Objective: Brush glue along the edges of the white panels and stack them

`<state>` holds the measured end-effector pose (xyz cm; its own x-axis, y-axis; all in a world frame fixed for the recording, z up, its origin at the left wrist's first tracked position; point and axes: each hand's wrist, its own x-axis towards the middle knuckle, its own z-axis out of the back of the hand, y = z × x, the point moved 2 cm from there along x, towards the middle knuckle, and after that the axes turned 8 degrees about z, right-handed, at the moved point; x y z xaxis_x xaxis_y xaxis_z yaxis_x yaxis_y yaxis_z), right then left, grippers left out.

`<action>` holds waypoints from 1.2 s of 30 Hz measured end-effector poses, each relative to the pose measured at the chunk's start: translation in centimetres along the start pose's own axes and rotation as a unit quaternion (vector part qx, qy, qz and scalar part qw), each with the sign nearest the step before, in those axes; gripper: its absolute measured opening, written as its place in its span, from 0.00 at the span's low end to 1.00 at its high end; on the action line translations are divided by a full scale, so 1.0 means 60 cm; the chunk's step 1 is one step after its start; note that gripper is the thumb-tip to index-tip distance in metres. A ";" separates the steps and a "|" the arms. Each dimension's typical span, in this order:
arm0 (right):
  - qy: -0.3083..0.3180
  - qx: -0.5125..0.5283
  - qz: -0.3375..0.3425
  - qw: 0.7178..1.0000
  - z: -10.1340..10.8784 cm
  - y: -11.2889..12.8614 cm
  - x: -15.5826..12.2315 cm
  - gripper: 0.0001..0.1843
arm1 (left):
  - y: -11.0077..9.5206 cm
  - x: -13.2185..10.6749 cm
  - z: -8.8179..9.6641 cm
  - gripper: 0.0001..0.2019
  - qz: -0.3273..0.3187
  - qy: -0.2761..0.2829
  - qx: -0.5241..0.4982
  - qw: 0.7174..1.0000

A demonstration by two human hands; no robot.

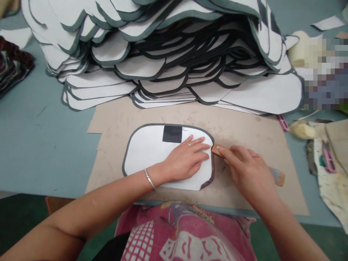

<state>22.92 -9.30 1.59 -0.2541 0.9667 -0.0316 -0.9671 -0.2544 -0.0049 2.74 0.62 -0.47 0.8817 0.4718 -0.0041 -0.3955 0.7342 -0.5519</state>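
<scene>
A white rounded panel [146, 152] with a dark grey border lies on a sheet of brown cardboard [108, 159]. It carries a black square patch [172, 134] near its far edge. My left hand [187, 157] rests flat on the panel with fingers stretched toward its right side. In my right hand [248, 165] is a wooden-handled tool whose flat wooden end [219, 149] touches the panel's right border; its other end [280, 177] shows beyond the hand. Along the right edge and near corner the border looks brownish and folded over.
A tall pile of similar white panels [261, 90] with dark borders spans the far side of the table [49, 145]. To the right are small pink-handled snips [328, 159], a yellowish lump [301, 129] and stained cloth. Dark folded material [13, 65] sits at far left.
</scene>
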 end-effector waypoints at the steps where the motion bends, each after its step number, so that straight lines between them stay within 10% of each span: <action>1: -0.008 0.000 -0.024 1.000 -0.003 0.014 -0.021 0.26 | 0.001 0.003 0.000 0.15 -0.020 0.004 -0.009 1.000; 8: -0.021 0.021 -0.145 0.989 -0.013 0.089 -0.112 0.29 | -0.028 0.002 -0.020 0.18 -0.066 0.011 0.010 0.998; 17: -0.004 -0.005 -0.056 0.998 0.001 0.020 -0.067 0.26 | -0.045 0.004 -0.016 0.20 -0.021 0.021 0.044 0.999; 25: -0.002 0.031 -0.084 0.996 -0.012 0.097 -0.132 0.32 | -0.028 -0.039 -0.029 0.21 -0.088 0.015 -0.021 0.996; 36: 0.006 0.038 -0.025 0.999 -0.002 0.092 -0.129 0.34 | -0.053 -0.073 -0.030 0.17 -0.060 0.028 0.020 0.998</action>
<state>19.57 -18.22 1.71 -0.2064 0.9774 -0.0459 -0.9767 -0.2030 0.0699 0.60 -4.65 -0.18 0.9354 0.3533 0.0133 -0.2958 0.8026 -0.5180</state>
